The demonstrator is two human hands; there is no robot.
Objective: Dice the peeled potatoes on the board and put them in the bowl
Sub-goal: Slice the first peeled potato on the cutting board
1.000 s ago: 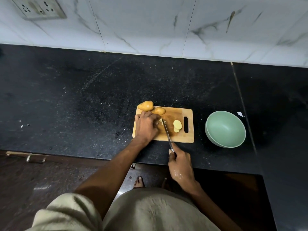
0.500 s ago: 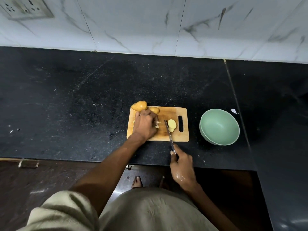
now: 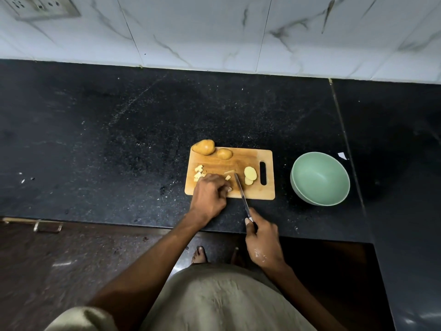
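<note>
I see the wooden cutting board [image 3: 253,194] lying near the front edge of the black surface [image 3: 119,139], with its handle slot toward the right. My left hand [image 3: 209,196] rests on the front left part of the board, fingers curled down over some potato pieces; it seems to pinch a small piece at the fingertips, but this part is too small for me to be sure. My right hand [image 3: 262,240] is closed around the handle of the knife [image 3: 241,189], and it sits over the front edge of the surface. The blade reaches diagonally onto the board, its tip near the board's middle, just beside a thin strip of potato.

Some diced potato cubes [image 3: 199,172] lie at the left edge of the board, just behind my left hand. Two round potato slices [image 3: 250,175] lie overlapping near the handle slot. Two whole peeled potatoes [image 3: 204,146] sit at the back left corner of the board, touching each other, and the larger one hangs a little over the corner.

The green bowl [image 3: 319,179] stands on the surface to the right of the board, apart from it, and I see nothing inside it.
</note>
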